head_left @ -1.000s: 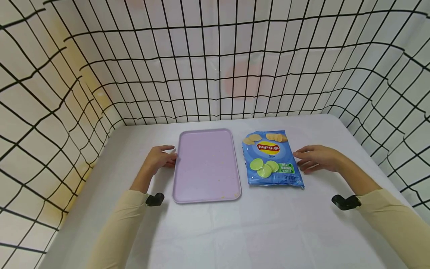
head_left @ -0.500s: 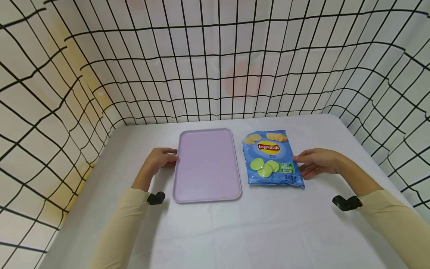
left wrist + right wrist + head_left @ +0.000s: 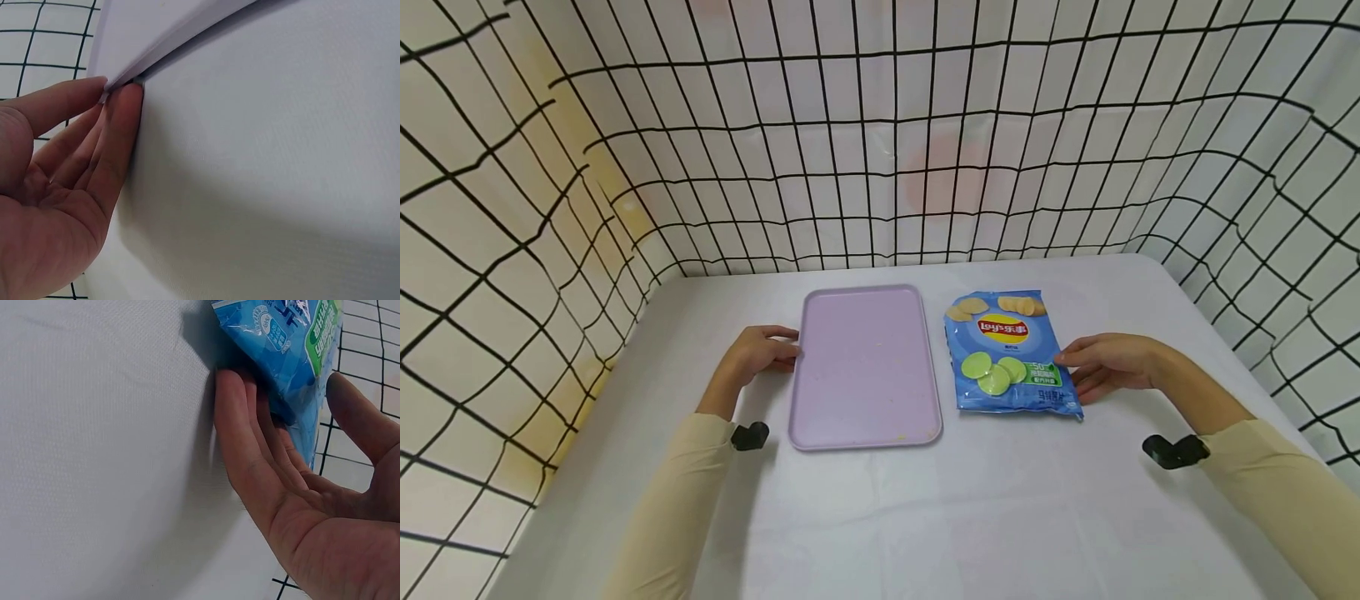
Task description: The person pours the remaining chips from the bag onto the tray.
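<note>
A lilac rectangular tray [image 3: 868, 367] lies flat on the white table. At its left edge my left hand [image 3: 758, 354] pinches the rim. In the left wrist view the thumb [image 3: 87, 94] lies on top of the rim, with fingers [image 3: 122, 119] tucked beneath. Right of the tray lies a blue bag of chips [image 3: 1018, 350] with lime slices printed on it. My right hand [image 3: 1108, 367] grips its right edge. The right wrist view shows the fingers [image 3: 240, 419] reaching under the bag, fingertips partly hidden, and the thumb [image 3: 350, 403] against its upper side.
Black wire grid [image 3: 895, 133] stands along the back and both sides of the white table [image 3: 925, 517]. A narrow strip of table separates the tray from the bag. Small crumbs dot the tray's near right corner.
Both hands have closed in slightly: the left onto the tray's rim, the right onto the bag's right edge. The tray and bag stay in place on the table.
</note>
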Demonstrator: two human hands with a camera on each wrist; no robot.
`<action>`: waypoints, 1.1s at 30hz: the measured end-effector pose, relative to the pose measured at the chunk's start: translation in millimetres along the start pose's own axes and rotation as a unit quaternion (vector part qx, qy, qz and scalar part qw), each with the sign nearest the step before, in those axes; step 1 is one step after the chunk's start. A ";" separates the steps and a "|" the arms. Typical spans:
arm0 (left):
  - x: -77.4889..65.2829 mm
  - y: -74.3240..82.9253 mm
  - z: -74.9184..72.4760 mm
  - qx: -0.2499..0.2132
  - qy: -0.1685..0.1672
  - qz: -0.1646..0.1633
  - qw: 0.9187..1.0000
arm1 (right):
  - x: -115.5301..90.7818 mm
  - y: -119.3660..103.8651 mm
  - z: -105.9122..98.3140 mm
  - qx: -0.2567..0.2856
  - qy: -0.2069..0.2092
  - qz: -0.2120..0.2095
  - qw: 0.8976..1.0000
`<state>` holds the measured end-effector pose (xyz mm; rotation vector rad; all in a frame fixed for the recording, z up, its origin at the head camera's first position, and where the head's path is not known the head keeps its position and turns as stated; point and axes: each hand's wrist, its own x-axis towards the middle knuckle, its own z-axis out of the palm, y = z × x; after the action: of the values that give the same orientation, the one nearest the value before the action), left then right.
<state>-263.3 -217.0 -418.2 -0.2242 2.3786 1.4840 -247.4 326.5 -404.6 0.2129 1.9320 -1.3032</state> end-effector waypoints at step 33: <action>3.3 -4.8 0.0 -0.018 -0.007 -0.007 1.000 | -1.0 -1.9 6.8 0.031 0.002 -0.025 0.999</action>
<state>-264.9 -219.1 -423.4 -0.2384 2.3366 1.5176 -244.2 320.1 -403.7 0.1981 1.9125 -1.3974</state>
